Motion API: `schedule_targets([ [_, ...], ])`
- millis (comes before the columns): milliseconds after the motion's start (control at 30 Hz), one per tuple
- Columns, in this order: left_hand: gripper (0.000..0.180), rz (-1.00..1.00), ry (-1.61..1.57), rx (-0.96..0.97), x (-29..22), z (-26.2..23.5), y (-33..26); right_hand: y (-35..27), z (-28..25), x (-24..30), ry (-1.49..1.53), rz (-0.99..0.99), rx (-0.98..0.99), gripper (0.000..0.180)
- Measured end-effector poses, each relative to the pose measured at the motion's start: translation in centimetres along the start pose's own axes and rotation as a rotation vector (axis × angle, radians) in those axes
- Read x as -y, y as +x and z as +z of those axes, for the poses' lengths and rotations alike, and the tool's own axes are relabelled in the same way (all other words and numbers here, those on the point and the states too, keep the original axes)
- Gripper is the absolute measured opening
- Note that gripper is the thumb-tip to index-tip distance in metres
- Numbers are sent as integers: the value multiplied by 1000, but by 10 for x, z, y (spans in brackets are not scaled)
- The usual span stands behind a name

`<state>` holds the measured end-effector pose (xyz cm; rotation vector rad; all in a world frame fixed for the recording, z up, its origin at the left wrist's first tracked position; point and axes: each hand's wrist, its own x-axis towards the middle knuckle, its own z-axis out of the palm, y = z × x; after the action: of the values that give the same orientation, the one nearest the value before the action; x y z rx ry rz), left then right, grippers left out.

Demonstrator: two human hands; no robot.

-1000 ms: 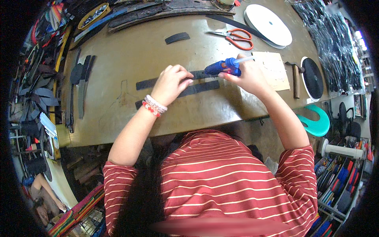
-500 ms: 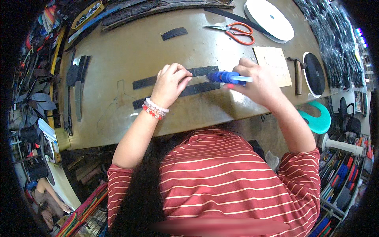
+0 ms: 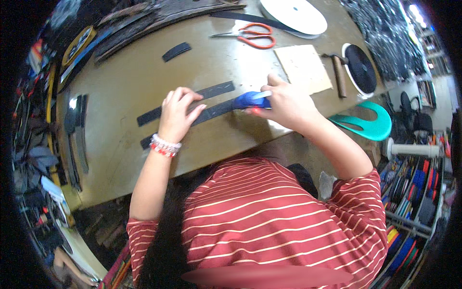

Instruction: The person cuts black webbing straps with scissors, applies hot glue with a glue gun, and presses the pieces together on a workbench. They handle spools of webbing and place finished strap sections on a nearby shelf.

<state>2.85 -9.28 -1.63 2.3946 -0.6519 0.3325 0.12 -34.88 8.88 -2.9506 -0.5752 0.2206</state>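
Observation:
Two long black strips lie side by side across the table (image 3: 115, 96). My left hand (image 3: 177, 115) hovers over them, its thumb and fingertips a little apart with nothing visible between them. Under its fingers passes the far strip (image 3: 219, 88); the near strip (image 3: 211, 112) runs by its thumb. In my right hand (image 3: 291, 103) is a blue hand tool (image 3: 246, 100) with a pale rod-like part, its exact kind unclear. The tool's left end is at the right end of the near strip and hides it.
Beyond the strips are a short black piece (image 3: 176, 51), red-handled scissors (image 3: 259, 35) and a white reel (image 3: 294, 15). To the right lie a pale sheet (image 3: 305, 70), a hammer (image 3: 340, 79) and a black roll (image 3: 360, 70). Several dark strips (image 3: 79, 130) lie far left.
The blue tool has gone from the far strip's right end to the near strip's. My left fingers have parted from a pinch. The whole view has shifted and turned.

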Motion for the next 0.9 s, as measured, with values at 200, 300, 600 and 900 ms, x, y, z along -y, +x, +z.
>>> schedule_targets([
  [200,16,-26,-11,52,-7,-7,4,-25,6,-54,237,85,-403,26],
  [300,15,-44,-57,63,7,-18,21,-39,35,-112,620,687,-693,29],
  [600,32,-171,195,54,90,-21,112,-106,110,-144,348,586,-936,36],
  [900,32,-150,48,-101,24,-42,97,26,40,-24,369,-271,-835,20],
])
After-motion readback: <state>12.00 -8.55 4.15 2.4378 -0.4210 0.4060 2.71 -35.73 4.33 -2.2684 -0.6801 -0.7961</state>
